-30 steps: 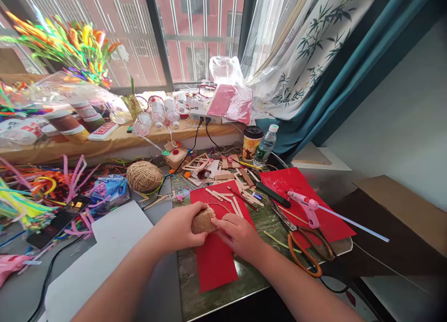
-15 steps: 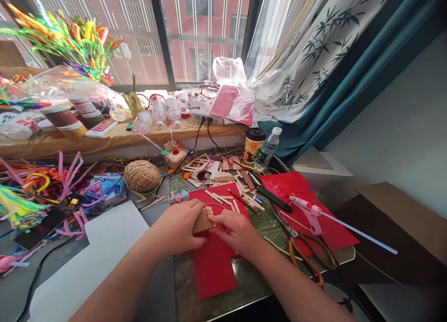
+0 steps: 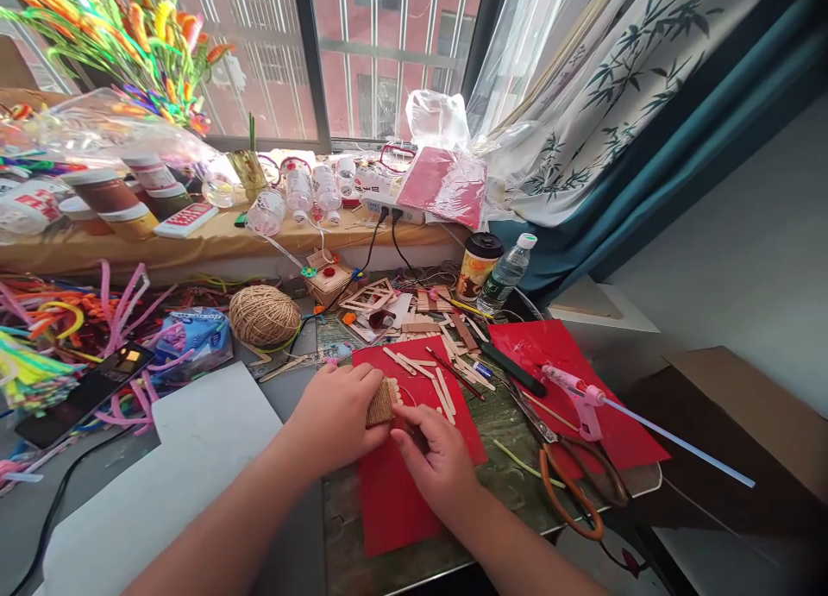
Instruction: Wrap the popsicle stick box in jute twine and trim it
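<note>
My left hand (image 3: 340, 410) is closed around a small twine-wrapped piece (image 3: 381, 404), its fingers over the top and its thumb underneath. Pale wooden stick ends form a scalloped edge along the piece's right side. My right hand (image 3: 436, 454) is at that edge, index fingertip against it and thumb lower and apart. A thin strand of twine (image 3: 409, 392) loops from the piece toward my right hand, whose other fingers are curled and partly hidden. Beneath both hands lies a red sheet (image 3: 394, 510), with loose craft sticks (image 3: 445, 393) beyond.
A ball of twine (image 3: 264, 316) sits at the back left. On the right are scissors (image 3: 569, 484), a pink glue gun (image 3: 582, 398) on another red sheet (image 3: 627, 441), a water bottle (image 3: 508, 272) and a lidded cup (image 3: 479, 266). White board (image 3: 174, 484) lies left.
My right thumb has come away from the twine-wrapped piece and the right hand has dropped slightly. The left hand keeps its hold, and the view has shifted a little.
</note>
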The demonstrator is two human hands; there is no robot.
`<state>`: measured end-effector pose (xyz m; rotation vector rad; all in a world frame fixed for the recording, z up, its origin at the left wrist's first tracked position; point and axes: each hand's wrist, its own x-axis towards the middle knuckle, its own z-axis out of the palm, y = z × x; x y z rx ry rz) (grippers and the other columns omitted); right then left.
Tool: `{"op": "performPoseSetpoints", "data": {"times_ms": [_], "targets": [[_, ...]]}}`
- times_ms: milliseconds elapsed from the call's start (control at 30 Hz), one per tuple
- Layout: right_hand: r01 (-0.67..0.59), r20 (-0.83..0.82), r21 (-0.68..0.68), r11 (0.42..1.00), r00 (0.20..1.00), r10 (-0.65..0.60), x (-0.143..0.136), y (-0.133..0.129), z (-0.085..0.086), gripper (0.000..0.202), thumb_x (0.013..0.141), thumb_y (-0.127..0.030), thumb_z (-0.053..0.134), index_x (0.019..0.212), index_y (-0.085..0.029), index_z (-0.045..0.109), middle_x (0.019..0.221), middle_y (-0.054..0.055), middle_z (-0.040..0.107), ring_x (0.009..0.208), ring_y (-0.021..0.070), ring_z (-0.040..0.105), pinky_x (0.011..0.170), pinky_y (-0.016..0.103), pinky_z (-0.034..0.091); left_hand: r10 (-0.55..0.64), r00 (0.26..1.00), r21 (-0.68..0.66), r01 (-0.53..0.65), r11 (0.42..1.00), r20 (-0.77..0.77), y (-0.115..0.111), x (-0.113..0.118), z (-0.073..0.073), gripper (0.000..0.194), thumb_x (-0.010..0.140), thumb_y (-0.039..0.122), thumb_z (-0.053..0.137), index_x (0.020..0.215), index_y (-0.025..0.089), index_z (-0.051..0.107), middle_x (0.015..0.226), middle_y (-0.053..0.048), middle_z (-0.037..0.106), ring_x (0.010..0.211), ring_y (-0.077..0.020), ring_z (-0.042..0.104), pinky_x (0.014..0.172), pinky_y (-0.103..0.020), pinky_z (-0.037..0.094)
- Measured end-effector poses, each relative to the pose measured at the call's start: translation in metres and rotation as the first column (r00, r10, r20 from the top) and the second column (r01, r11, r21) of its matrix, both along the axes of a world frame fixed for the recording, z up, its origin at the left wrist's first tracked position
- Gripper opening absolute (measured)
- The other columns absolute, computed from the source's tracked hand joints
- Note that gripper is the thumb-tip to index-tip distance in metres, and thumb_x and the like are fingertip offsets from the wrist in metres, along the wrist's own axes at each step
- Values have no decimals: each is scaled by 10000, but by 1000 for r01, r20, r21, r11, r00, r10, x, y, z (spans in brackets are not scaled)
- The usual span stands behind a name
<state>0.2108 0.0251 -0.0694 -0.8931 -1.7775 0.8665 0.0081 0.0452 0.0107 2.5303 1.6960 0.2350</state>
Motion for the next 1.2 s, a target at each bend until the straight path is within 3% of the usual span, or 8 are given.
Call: {"op": "performPoseSetpoints", "data": {"times_ms": [133,267,367,467,700,933,1200], "targets": [[44,-127,-187,981,990,-68,-5,-18,-7,166,1090,-335,545,1074,-238,678,905,39,709,818,183,683,768,302,553,13,1000,-28,-13,1000,-10,1,1,3,284,845,475,711,963,229,635,988,-82,739,933,-327,702,856,-470,456],[-23,-300,-387,922,948,-102,-13,-25,-13,187,1083,-405,566,1174,-245,602,815,-2,679,759,170,664,733,289,538,16,1000,-43,-16,999,-11,0,1,6,261,843,441,686,988,230,635,993,-84,738,939,-325,698,839,-453,444],[-80,-348,-453,888,933,-93,-18,-24,-14,203,1053,-430,624,1118,-237,624,799,0,691,749,169,670,721,287,533,16,1000,-54,-16,998,-1,0,1,6,280,846,464,687,994,232,635,1001,-89,737,947,-329,695,818,-438,435],[-68,-321,-446,893,943,-89,-17,-21,-18,204,1046,-431,629,1088,-233,660,806,8,692,729,169,659,692,287,523,17,1000,-58,-16,998,3,0,0,5,275,843,469,693,966,233,626,986,-94,734,928,-326,690,806,-424,425],[12,-181,-290,957,981,-68,-12,-12,-35,131,1056,-341,593,1070,-242,679,912,31,724,783,179,680,710,295,515,5,1000,-39,-4,999,16,1,-2,2,259,849,466,683,933,232,610,959,-92,722,898,-321,678,795,-416,408],[10,-188,-305,952,980,-71,-14,-8,-38,113,1040,-334,613,1022,-242,676,872,20,722,762,179,678,711,293,518,-3,1000,-52,3,999,7,3,-2,-1,257,857,470,673,941,238,601,978,-89,721,927,-325,675,815,-421,410],[-10,-221,-340,941,973,-70,-15,-4,-38,145,1057,-364,587,1043,-237,657,925,33,731,831,192,710,747,295,549,-23,1000,-90,22,996,-18,4,0,8,243,885,455,659,970,232,612,990,-83,718,947,-324,682,841,-431,437]]}}
